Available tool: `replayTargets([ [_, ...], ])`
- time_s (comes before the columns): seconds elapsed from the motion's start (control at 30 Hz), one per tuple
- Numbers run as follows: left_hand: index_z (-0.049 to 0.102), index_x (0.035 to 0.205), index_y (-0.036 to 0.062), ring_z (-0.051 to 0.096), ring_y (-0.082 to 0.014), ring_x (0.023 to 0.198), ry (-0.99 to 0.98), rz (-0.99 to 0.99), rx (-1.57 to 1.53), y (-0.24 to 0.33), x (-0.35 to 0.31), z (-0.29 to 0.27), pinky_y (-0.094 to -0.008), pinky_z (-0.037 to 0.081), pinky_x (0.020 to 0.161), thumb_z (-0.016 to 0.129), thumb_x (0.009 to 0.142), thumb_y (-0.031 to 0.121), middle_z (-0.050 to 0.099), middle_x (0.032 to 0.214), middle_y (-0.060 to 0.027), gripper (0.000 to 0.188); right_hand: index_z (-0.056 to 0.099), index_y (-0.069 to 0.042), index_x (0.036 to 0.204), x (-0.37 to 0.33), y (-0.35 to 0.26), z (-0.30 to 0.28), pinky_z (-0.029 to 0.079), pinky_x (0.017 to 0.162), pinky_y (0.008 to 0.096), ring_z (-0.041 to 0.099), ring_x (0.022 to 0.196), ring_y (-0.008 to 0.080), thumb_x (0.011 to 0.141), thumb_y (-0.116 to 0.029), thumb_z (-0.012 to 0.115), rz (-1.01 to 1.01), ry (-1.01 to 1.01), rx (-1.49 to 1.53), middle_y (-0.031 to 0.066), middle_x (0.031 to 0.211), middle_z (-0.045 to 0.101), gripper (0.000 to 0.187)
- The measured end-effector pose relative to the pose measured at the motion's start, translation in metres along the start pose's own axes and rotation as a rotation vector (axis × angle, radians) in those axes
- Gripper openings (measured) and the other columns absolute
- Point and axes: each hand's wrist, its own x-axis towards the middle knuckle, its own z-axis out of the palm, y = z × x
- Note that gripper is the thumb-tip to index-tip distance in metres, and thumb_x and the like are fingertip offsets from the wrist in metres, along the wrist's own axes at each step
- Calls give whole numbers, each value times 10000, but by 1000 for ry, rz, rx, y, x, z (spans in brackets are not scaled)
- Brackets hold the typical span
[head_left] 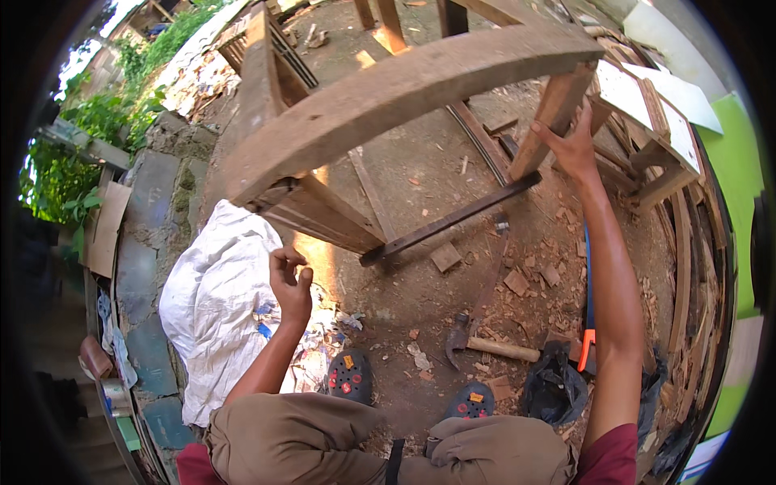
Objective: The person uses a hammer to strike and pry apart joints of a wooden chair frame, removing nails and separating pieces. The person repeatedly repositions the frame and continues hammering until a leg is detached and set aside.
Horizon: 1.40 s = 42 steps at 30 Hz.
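In front of me stands a wooden frame (pixel 420 77) with a thick beam across its top, two legs and a thin dark crossbar (pixel 453 218) low between them. My right hand (pixel 572 145) is wrapped around the upper part of its right leg (pixel 540 133), thumb on the near face. Beside the left leg (pixel 327 214), my left hand (pixel 291 284) hangs in the air below the beam's left end. Its fingers are loosely bent, with the thumb apart, and nothing shows in them.
A claw hammer (pixel 503 349) lies on the ground before my feet, near a black plastic bag (pixel 555 386) and an orange-handled saw (pixel 588 343). A white sack (pixel 218 303) lies at left beside a block wall (pixel 149 275). Wood chips and stacked planks (pixel 683 275) are at right.
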Motion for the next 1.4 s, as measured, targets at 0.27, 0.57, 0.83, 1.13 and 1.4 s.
replayTargets([
  [0.27, 498, 845, 27, 421, -116, 726, 153, 27, 12, 28, 60, 59, -338, 366, 621, 498, 951, 676, 465, 747, 0, 658, 361, 95, 1438, 9, -1, 20, 422, 1061, 389, 570, 1239, 333, 766, -389, 848, 1, 55, -30, 257, 1324, 574, 960],
  [0.57, 571, 1010, -30, 531, -176, 820, 349, -46, -24, 3, 57, -27, -376, 441, 726, 399, 921, 774, 580, 881, -65, 826, 403, 37, 1385, -88, -74, 38, 438, 1004, 363, 571, 1141, 258, 831, -194, 811, 15, 46, -96, 167, 1254, 573, 726],
  [0.83, 311, 1469, 89, 493, -259, 1291, 346, -85, -208, -51, 30, -59, -431, 440, 1067, 380, 1007, 632, 474, 1387, -110, 717, 426, 39, 1369, -133, -94, 27, 444, 1012, 397, 595, 1143, 290, 805, -206, 832, -63, 54, -27, 188, 1248, 589, 736],
  [1.13, 299, 1448, -4, 415, -281, 1308, 343, -1, -146, -84, 30, -67, -445, 309, 1119, 320, 883, 848, 400, 1415, -161, 1022, 452, 30, 1340, -125, -64, 49, 461, 968, 358, 578, 1111, 208, 788, -145, 835, 22, 62, 277, 126, 1218, 580, 694],
  [1.4, 311, 1441, 42, 427, -256, 1314, 347, -69, -264, -79, 28, -76, -445, 360, 1102, 415, 848, 855, 402, 1432, -134, 1012, 497, 31, 1247, -127, -64, 59, 486, 902, 350, 597, 1017, 191, 776, -118, 824, -56, 106, 249, 115, 1123, 598, 592],
])
